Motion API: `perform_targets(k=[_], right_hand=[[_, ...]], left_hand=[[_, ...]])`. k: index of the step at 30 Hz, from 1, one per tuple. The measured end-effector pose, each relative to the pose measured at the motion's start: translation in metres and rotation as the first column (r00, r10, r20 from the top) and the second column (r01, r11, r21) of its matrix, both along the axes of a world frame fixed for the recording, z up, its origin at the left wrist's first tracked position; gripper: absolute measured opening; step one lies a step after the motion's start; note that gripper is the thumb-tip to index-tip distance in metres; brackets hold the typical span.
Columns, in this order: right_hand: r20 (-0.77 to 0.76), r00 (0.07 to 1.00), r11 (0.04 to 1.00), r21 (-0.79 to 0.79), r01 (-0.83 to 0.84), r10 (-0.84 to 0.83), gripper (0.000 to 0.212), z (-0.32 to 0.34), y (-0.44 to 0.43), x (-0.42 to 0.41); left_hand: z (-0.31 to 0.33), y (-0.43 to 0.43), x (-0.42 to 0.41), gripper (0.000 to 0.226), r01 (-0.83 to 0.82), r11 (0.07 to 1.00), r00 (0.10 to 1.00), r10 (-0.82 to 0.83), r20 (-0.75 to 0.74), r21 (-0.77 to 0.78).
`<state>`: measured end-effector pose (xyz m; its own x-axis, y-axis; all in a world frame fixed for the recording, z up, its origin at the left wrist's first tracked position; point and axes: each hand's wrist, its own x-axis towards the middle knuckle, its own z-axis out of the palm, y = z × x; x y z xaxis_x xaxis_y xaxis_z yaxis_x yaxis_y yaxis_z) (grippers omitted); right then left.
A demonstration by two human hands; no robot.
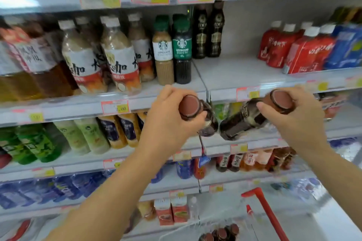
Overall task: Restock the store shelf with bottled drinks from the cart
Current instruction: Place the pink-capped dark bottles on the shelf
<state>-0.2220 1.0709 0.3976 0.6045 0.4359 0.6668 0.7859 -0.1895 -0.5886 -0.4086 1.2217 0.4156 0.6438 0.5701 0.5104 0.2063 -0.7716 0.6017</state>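
Note:
My left hand grips a dark coffee bottle by its neck, brown cap towards me. My right hand holds a second dark bottle the same way, its brown cap near my fingers. Both bottles tilt inward, bases almost touching, just below the front edge of the second shelf. On that shelf two matching dark bottles stand at the back, with a bare stretch to their right. Several more brown-capped bottles stand in the cart at the bottom.
Starbucks bottles and large milk-tea bottles stand left of the gap; red pouches stand to its right. Lower shelves hold green, cream and blue bottles. The cart's red handle rises at the lower right. Price tags line the shelf edges.

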Motion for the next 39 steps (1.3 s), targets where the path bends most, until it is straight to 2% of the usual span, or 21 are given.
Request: perform_targets(k=[7,13,17,21,24,27,30,33,36,39], right_hand=[[0.12,0.993,0.976,0.218,-0.019,-0.007,0.028,0.071,0.026,0.021],[0.143,0.989,0.967,0.244,-0.069,0.034,0.033,0.093,0.061,0.055],[0.081,0.995,0.97,0.231,-0.072,0.055,0.03,0.096,0.083,0.077],[-0.014,0.995,0.968,0.234,-0.089,0.095,0.025,0.097,0.106,0.095],[-0.176,0.962,0.946,0.286,-0.152,0.208,0.023,0.096,0.126,0.106],[-0.343,0.887,0.931,0.301,-0.209,0.31,0.041,0.086,0.147,0.118],[-0.356,0.872,0.94,0.19,-0.283,0.335,0.065,0.065,0.16,0.129],[-0.353,0.874,0.942,0.103,-0.318,0.334,0.059,0.044,0.168,0.141],[-0.313,0.892,0.945,0.108,-0.308,0.326,0.052,0.038,0.183,0.16],[-0.269,0.905,0.944,0.067,-0.323,0.329,0.055,0.041,0.21,0.182]], left_hand=[[0.068,-0.004,0.028,0.029,-0.055,0.978,0.982,0.017,0.186,0.199],[0.07,0.011,0.063,0.035,-0.101,0.962,0.979,0.051,0.197,0.255],[0.064,0.027,0.084,0.034,-0.133,0.978,0.976,0.101,0.191,0.163],[0.063,0.04,0.101,0.031,-0.181,0.983,0.954,0.164,0.251,0.045],[0.065,0.043,0.113,0.032,-0.184,0.983,0.942,0.178,0.285,-0.007],[0.067,0.045,0.123,0.031,-0.181,0.982,0.93,0.188,0.315,-0.051],[0.064,0.046,0.127,0.031,-0.203,0.977,0.921,0.213,0.326,-0.066],[0.059,0.051,0.127,0.032,-0.218,0.973,0.916,0.231,0.329,-0.077],[0.057,0.056,0.126,0.033,-0.238,0.967,0.909,0.254,0.33,-0.089],[0.057,0.058,0.126,0.033,-0.248,0.964,0.906,0.265,0.331,-0.094]])
